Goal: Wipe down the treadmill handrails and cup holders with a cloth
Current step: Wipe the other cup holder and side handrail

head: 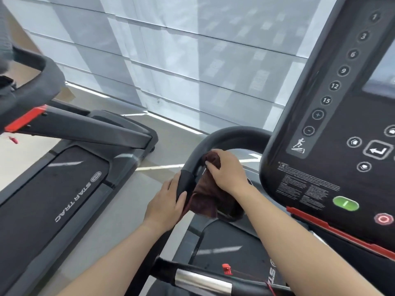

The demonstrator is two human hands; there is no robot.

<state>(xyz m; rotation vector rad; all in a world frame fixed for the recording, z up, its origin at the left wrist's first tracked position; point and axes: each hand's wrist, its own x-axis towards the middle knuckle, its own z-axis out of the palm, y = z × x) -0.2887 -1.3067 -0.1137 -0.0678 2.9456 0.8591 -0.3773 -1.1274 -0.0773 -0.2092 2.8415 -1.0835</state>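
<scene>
A black curved handrail (222, 137) loops out from the left side of the treadmill console (333, 129). My right hand (226, 169) grips a dark maroon cloth (205, 197) and holds it against the inner side of the rail; the rest of the cloth hangs down below. My left hand (168, 199) wraps around the rail's lower straight section, thumb on the inner side, just left of the hanging cloth. No cup holder can be made out.
A second treadmill (70, 184) marked STAR TRAC stands to the left across a strip of floor. A front bar with a chrome sensor (203, 283) and a red safety clip (227, 269) crosses near my body. A shaded window wall (192, 60) lies ahead.
</scene>
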